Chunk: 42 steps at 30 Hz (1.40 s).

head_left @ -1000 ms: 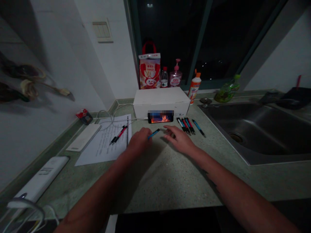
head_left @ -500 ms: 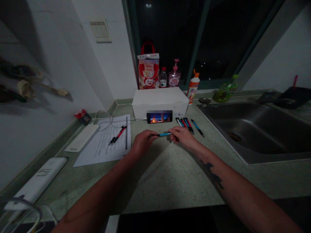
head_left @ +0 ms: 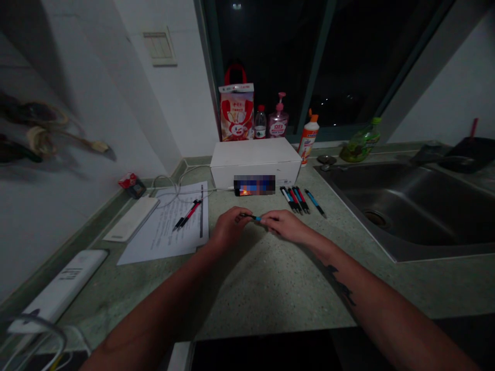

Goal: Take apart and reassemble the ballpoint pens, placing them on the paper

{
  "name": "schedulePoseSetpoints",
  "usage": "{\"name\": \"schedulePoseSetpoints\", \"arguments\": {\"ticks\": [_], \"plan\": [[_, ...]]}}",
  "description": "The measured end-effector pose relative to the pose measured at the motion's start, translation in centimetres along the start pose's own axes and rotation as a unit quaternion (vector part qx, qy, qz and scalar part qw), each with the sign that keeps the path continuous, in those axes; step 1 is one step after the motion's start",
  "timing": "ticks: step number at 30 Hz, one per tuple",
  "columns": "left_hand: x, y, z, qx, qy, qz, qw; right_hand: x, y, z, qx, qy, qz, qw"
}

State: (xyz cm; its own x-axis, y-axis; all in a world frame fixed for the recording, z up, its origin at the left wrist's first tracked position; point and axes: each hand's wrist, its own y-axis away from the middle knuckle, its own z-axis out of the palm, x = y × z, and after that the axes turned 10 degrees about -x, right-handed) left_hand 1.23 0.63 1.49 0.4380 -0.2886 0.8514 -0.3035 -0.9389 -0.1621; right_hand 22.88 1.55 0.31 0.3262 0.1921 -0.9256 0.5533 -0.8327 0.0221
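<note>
Between my hands a blue and black pen (head_left: 257,218) is held level above the counter. My left hand (head_left: 231,225) pinches its black end. From the other side, the fingers of my right hand (head_left: 284,224) are closed round the blue barrel and cover much of it. Just beyond my right hand, several pens (head_left: 296,200) with white, blue and red barrels lie side by side, and a single blue pen (head_left: 315,203) lies a little to their right. On a printed sheet (head_left: 162,234) to the left rest a red pen (head_left: 190,214) and a black piece beside it.
A phone (head_left: 254,186) leans on a white box (head_left: 255,157), a cable running from its left. Bottles (head_left: 308,139) and a printed bag (head_left: 237,114) stand behind. The sink (head_left: 417,206) lies right; a white power bank (head_left: 131,220) and a long white device (head_left: 64,288) lie left.
My right hand has slid along the pen towards my left hand and slightly nearer me, so less of the blue barrel shows. My left hand keeps its grip almost unmoved.
</note>
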Motion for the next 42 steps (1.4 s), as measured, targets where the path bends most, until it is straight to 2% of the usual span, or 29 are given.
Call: {"name": "schedulePoseSetpoints", "arguments": {"ticks": [3, 7, 12, 17, 21, 26, 30, 36, 42], "plan": [[0.10, 0.14, 0.06, -0.015, 0.001, -0.027, 1.000, -0.25, 0.07, -0.06, 0.036, 0.046, -0.036, 0.998], [0.00, 0.07, -0.09, 0.003, 0.011, -0.012, 1.000, -0.37, 0.10, -0.39, 0.066, 0.091, -0.042, 0.993], [-0.19, 0.03, -0.25, -0.026, -0.031, -0.055, 0.998, -0.41, 0.25, -0.52, 0.066, 0.129, -0.038, 0.989], [-0.23, 0.04, -0.03, -0.014, 0.002, -0.029, 0.999, -0.38, 0.30, -0.49, 0.069, 0.154, -0.044, 0.985], [-0.28, -0.03, -0.12, -0.030, -0.038, -0.065, 0.997, -0.32, 0.23, -0.36, 0.068, 0.163, -0.047, 0.983], [-0.27, -0.17, -0.15, -0.019, -0.003, -0.053, 0.998, -0.26, 0.19, -0.40, 0.079, 0.173, -0.038, 0.981], [-0.31, -0.05, -0.10, -0.041, -0.042, -0.080, 0.995, -0.24, 0.24, -0.48, 0.077, 0.170, -0.039, 0.982], [-0.74, -0.14, 0.12, -0.012, 0.016, -0.039, 0.999, -0.17, 0.28, -0.42, 0.079, 0.177, -0.039, 0.980], [-0.09, -0.02, -0.36, -0.005, -0.044, -0.087, 0.995, -0.33, 0.32, -0.36, 0.074, 0.176, -0.038, 0.981]]}}
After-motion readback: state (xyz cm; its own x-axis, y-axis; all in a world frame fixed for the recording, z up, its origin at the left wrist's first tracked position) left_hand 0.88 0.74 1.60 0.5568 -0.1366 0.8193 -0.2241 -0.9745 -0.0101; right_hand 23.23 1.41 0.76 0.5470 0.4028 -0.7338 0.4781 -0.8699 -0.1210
